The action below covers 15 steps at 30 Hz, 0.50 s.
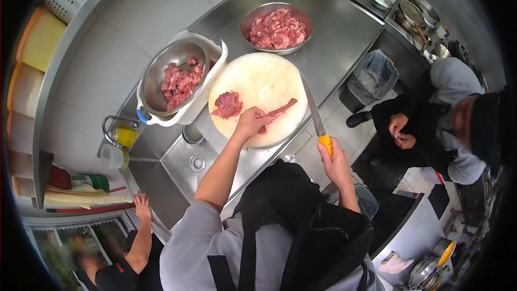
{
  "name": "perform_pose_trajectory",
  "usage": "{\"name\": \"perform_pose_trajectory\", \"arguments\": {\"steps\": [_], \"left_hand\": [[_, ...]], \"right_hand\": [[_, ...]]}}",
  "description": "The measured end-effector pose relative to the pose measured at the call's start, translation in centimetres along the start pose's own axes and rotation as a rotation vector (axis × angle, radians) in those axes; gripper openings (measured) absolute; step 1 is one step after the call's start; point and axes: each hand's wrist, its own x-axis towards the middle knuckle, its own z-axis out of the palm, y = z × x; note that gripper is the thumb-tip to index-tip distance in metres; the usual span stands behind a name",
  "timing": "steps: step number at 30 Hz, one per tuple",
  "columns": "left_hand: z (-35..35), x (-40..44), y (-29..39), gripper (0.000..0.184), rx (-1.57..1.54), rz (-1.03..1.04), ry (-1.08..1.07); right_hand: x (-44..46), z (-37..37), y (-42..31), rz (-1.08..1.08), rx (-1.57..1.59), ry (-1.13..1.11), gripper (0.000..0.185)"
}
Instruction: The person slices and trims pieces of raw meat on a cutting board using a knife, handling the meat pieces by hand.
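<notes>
Your left grip (252, 123) clamps the meat strip (282, 109), which juts right of it over the board (269, 75), likely for steadying; your right grip (336, 164), wrapped round the knife (315, 109), presumably holds it clear.

Bowl (249, 18) in way beyond cutting board (269, 83)

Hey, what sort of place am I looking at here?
Most likely a commercial kitchen: a stainless steel counter with a sink, raw meat on a round cutting board, and a long knife.
</notes>
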Motion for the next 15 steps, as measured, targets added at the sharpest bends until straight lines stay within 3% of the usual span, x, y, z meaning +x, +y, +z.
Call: {"name": "perform_pose_trajectory", "arguments": {"steps": [3, 5, 7, 11, 13, 14, 15], "left_hand": [[-1.0, -0.9, 0.0, 0.026, 0.187, 0.009, 0.062], [-1.4, -1.4, -0.4, 0.021, 0.155, 0.013, 0.099], [-1.3, -1.9, -1.1, 0.017, -0.102, 0.067, 0.129], [-2.0, -4.3, -1.7, 0.009, -0.099, 0.154, 0.147], [-2.8, -5.5, -1.1, 0.010, 0.188, 0.194, 0.149], [-3.0, -5.6, -1.7, 0.010, 0.182, 0.193, 0.144], [-3.1, -5.7, -2.2, 0.011, 0.312, 0.324, 0.195]], "right_hand": [[0.1, 0.2, -0.6, -0.002, -0.068, -0.039, 0.037], [0.4, 0.7, -0.9, -0.049, -0.228, -0.053, 0.037], [0.9, 0.8, -2.1, -0.063, -0.323, -0.128, 0.037], [1.1, 1.1, -3.1, -0.099, -0.559, -0.265, 0.037], [1.6, 0.8, -3.3, -0.089, -0.642, -0.275, 0.037], [1.8, 0.5, -3.4, -0.084, -0.720, -0.275, 0.037], [2.0, 0.3, -3.7, -0.080, -0.728, -0.274, 0.037]]}}
